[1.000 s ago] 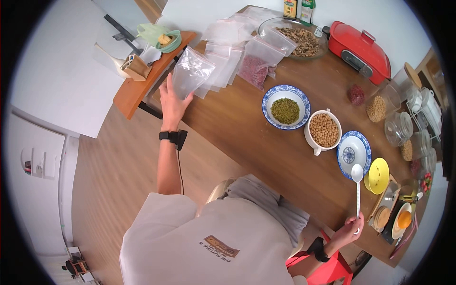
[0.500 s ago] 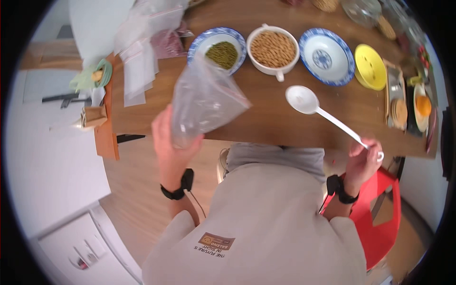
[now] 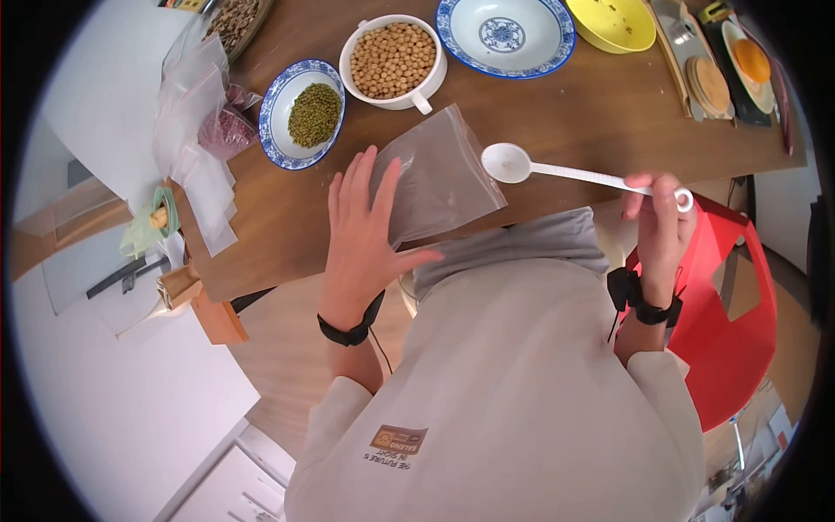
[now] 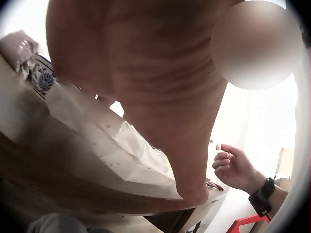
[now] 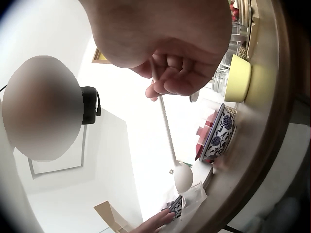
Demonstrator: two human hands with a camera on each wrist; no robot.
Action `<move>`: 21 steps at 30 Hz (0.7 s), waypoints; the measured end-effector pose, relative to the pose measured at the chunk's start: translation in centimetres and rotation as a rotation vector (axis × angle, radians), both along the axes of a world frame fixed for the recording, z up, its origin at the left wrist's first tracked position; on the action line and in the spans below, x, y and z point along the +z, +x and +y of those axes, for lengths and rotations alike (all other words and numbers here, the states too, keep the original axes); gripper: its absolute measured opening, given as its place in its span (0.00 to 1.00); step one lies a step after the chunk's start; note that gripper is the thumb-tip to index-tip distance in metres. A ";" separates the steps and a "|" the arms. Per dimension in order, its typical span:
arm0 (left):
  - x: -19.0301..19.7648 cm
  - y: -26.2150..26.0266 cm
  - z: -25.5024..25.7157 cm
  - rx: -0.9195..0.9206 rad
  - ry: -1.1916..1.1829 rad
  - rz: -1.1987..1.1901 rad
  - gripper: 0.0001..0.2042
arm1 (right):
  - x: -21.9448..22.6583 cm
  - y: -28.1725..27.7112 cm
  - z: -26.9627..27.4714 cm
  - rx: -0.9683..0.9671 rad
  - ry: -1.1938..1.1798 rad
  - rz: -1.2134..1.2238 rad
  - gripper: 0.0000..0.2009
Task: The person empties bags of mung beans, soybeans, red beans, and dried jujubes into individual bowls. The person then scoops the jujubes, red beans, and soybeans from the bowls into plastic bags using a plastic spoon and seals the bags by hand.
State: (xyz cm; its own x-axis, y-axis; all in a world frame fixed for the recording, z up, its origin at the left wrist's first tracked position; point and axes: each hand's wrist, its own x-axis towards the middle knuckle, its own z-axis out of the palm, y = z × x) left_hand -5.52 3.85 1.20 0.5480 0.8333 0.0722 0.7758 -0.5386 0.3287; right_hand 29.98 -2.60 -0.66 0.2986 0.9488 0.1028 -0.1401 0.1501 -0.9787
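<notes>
A clear zip bag point(image 3: 435, 178) lies flat at the table's front edge, its zip side toward the right. Beside its left end is the left hand point(image 3: 361, 235), fingers spread and straight, thumb near the bag's lower edge; whether it touches the bag cannot be told. The right hand point(image 3: 661, 217) pinches the end of a long white spoon point(image 3: 574, 172), whose bowl is over the bag's zip side. In the right wrist view the spoon's bowl point(image 5: 183, 178) hangs away from the fingers. Behind the bag stand a bowl of green beans point(image 3: 313, 116) and a white cup of chickpeas point(image 3: 391, 61).
An empty blue-rimmed bowl point(image 3: 461, 48) and a yellow bowl point(image 3: 613, 24) stand at the back. More plastic bags point(image 3: 204, 196) lie at the left, by a bag of red beans point(image 3: 228, 132). A wooden tray point(image 3: 670, 52) is at the right; a red chair point(image 3: 739, 348) stands below.
The left hand has brought the bag from the left to the table's front edge and loosened its grip, fingers now spread. The spoon has swung from upright to nearly level, its bowl close to the bag.
</notes>
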 end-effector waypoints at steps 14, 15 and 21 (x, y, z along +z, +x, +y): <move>-2.5 1.4 0.4 -0.009 -0.031 0.057 0.69 | 0.1 -4.6 2.1 0.343 -0.307 0.118 0.15; -2.7 1.2 0.4 -0.010 -0.016 0.051 0.69 | 0.2 -4.7 2.2 0.345 -0.314 0.119 0.15; -3.0 1.1 0.3 -0.016 -0.009 -0.087 0.67 | 0.2 -3.8 2.2 0.407 -0.353 0.269 0.15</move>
State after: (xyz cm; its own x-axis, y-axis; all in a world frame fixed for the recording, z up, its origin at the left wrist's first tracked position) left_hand -4.45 4.19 -1.78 0.5529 0.8256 0.1129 0.7358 -0.5473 0.3989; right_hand 26.20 -0.37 -0.46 -0.1239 0.9555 -0.2678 -0.3674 -0.2949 -0.8821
